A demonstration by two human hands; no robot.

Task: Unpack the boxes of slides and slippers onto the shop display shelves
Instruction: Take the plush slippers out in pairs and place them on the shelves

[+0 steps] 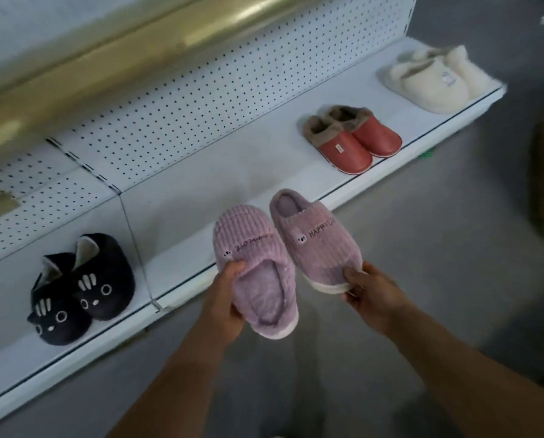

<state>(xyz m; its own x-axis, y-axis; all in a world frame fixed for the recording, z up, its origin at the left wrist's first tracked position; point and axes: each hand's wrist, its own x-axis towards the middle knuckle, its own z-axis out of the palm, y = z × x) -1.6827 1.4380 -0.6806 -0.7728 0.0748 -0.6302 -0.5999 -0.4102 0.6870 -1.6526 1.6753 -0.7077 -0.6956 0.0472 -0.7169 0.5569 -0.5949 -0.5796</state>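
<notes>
I hold a pair of lilac ribbed plush slippers in front of the white display shelf [201, 191]. My left hand [228, 300] grips the left slipper [255, 273] by its side, toe pointing away from me. My right hand [370, 294] pinches the toe end of the right slipper [315, 238], whose opening points toward the shelf. Both slippers hover over the shelf's front edge, above a bare stretch of shelf.
On the shelf sit a black cat-face slipper pair [81, 289] at the left, a red fur-lined pair [352, 137] further right and a cream fluffy pair [438, 79] at the far end. White pegboard [201, 99] backs the shelf. Grey floor [454, 248] lies to the right.
</notes>
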